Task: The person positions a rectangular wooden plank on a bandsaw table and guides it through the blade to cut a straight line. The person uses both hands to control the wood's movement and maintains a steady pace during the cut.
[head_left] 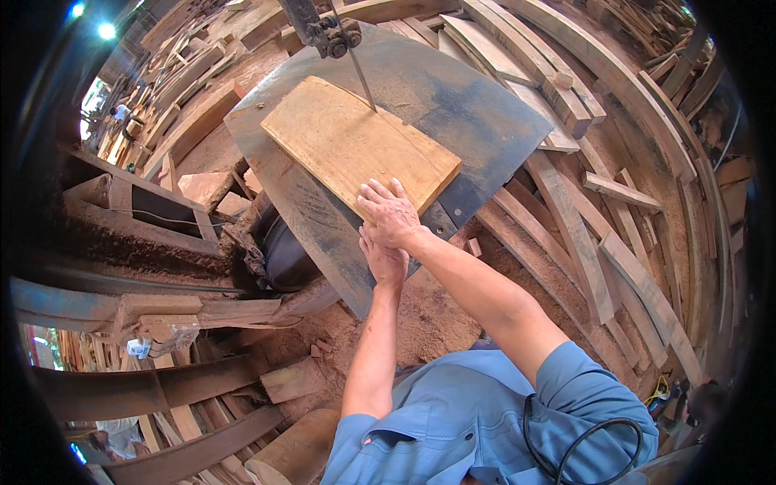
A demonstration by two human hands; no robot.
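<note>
A thick wooden board (pixel 347 145) lies flat and slanted on the dusty metal table (pixel 477 97) of a bandsaw. The narrow saw blade (pixel 361 79) comes down to the board near its far right edge, and a thin dark line runs from there toward the near right end. My right hand (pixel 390 214) rests on the board's near edge, fingers stretched out over its top face. Beneath and just nearer lies my left hand (pixel 385 260), pressed toward the same edge; my right hand covers most of its fingers.
Above the board hangs the saw's blade guide (pixel 330 34). Long planks (pixel 574 234) are stacked on the right, with more timber at the far left. A rounded dark machine part (pixel 291 246) sits left of the table. Sawdust covers the ground (pixel 436 311). A person (pixel 121 111) is far off at left.
</note>
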